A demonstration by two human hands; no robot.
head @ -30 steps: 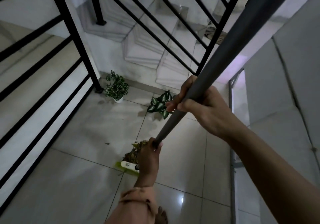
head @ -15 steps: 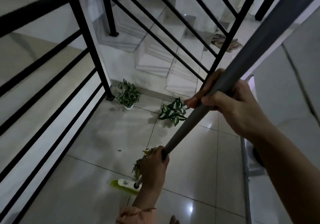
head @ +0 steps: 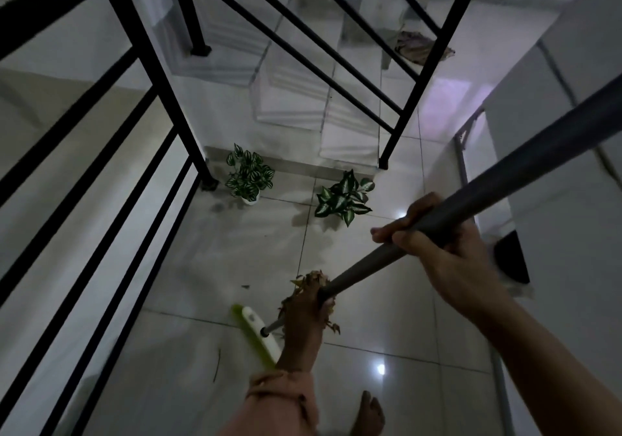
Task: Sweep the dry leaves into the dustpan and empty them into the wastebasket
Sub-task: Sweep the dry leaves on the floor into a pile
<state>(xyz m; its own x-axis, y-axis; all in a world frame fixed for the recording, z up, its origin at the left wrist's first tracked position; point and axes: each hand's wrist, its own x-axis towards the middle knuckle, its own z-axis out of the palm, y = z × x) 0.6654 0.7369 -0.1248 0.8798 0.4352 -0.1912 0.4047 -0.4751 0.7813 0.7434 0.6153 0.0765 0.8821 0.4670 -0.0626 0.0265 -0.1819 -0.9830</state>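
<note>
A long grey broom handle (head: 478, 196) runs from the upper right down to a green and white broom head (head: 257, 331) on the tiled floor. My left hand (head: 304, 321) grips the handle low, just above the head. Higher up, my right hand (head: 447, 250) is closed around the same handle. A small pile of dry brown leaves (head: 311, 280) lies on the tiles right behind my left hand, partly hidden by it. No dustpan or wastebasket shows.
Two small potted plants (head: 249, 178) (head: 345, 196) stand at the foot of white stairs (head: 292, 99). Black metal railings (head: 141, 52) run along the left and across the top. A white cabinet (head: 565, 166) lines the right side. My bare foot (head: 370, 412) is at the bottom.
The broom head has swung round to point toward me and shifted right. The view has tilted up and left, showing more of the stairs. Both hands keep their grip.
</note>
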